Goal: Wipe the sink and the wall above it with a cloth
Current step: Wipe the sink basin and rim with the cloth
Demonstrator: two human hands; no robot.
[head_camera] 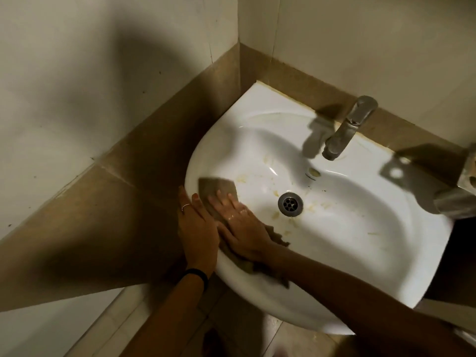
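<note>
A white ceramic sink is fixed in a tiled corner, with yellowish stains around its metal drain. A brown cloth lies over the sink's left rim and inner slope. My right hand presses flat on the cloth, fingers spread, pointing up and left. My left hand rests on the outer left rim of the sink, fingers apart, beside the cloth and touching its edge. The wall above the sink has pale tiles over a brown tile band.
A metal tap stands at the back of the sink. A metal fitting juts in at the right edge. The left wall is close to the sink's left side. Floor tiles show below.
</note>
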